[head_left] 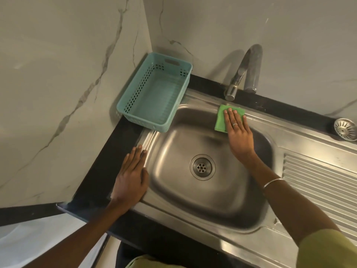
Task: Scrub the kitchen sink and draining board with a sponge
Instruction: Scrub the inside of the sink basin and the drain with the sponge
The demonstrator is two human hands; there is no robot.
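Observation:
A stainless steel sink (183, 194) with a round drain (202, 167) fills the middle of the head view. Its ribbed draining board (316, 182) runs off to the right. A flat green sponge (222, 118) lies on the sink's far rim, just in front of the tap. My right hand (238, 132) presses flat on the sponge with straight fingers, covering its right part. My left hand (132, 176) rests flat on the sink's left rim and the black counter, holding nothing.
A chrome tap (243, 72) stands behind the sink. A teal plastic basket (125, 109), with nothing in it, sits on the black counter (108, 165) in the back left corner. A metal sink strainer (345, 129) lies at the far right. Marble walls close the back and left.

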